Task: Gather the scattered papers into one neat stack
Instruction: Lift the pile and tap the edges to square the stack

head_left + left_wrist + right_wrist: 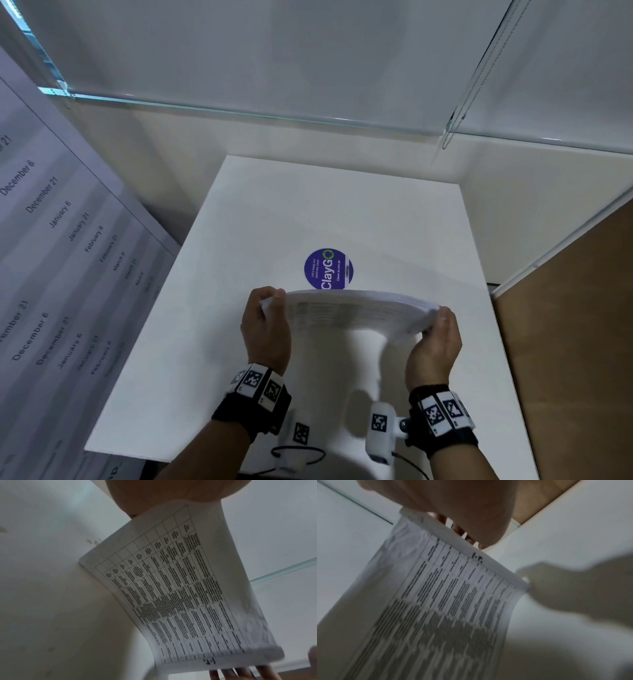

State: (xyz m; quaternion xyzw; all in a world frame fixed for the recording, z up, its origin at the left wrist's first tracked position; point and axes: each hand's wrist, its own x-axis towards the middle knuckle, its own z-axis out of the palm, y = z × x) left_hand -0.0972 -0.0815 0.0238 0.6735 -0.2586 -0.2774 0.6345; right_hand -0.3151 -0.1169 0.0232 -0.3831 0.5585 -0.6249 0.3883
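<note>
A stack of white printed papers (pixel 359 310) is held upright above the white table (pixel 212 342), its sheets bowed. My left hand (pixel 265 320) grips the stack's left end, fingers curled round the edge. My right hand (pixel 435 339) grips the right end, with the thumb on the near face. In the left wrist view the papers (pixel 171 588) show a printed table with dense text, and my right hand's fingertips (pixel 240 673) show past the far end. In the right wrist view the papers (pixel 436 601) hang below my right hand's fingers (pixel 467 538).
A round purple ClayGo sticker (pixel 328 269) lies on the table just beyond the papers. A large board printed with dates (pixel 51 240) leans at the left. A brown wooden panel (pixel 565 342) borders the table's right side. Glass partition edges run behind.
</note>
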